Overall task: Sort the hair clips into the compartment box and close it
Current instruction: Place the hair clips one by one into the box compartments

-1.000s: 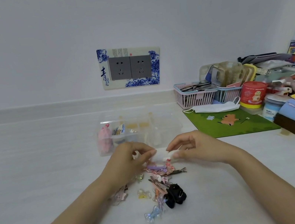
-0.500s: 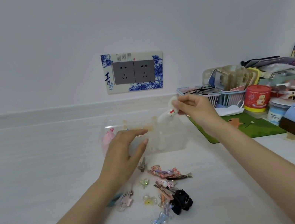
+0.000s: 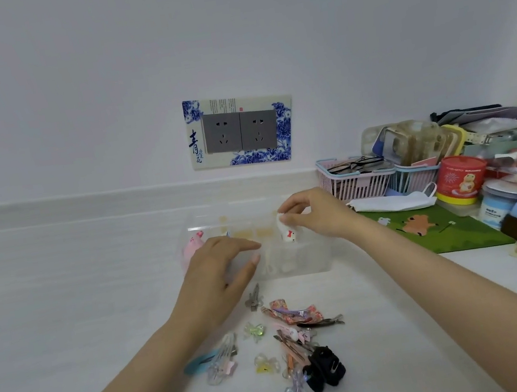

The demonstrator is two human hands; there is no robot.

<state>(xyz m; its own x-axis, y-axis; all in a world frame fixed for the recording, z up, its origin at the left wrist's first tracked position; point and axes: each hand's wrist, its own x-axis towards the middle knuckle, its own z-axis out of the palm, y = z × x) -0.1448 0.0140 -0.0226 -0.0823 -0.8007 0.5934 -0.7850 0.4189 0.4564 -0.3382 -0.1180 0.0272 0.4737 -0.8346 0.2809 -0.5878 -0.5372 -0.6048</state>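
The compartment box sits at the counter's middle. Loose hair clips lie at its 6 o'clock, baskets at 2 o'clock, wall sockets at 12 o'clock.

A double wall socket with a blue floral surround sat on the wall above the counter. Toward the counter's right edge lay a green mat, with a white face mask at its far edge. Behind the mask stood a pink basket holding glasses, beside it a red tub and a white jar.
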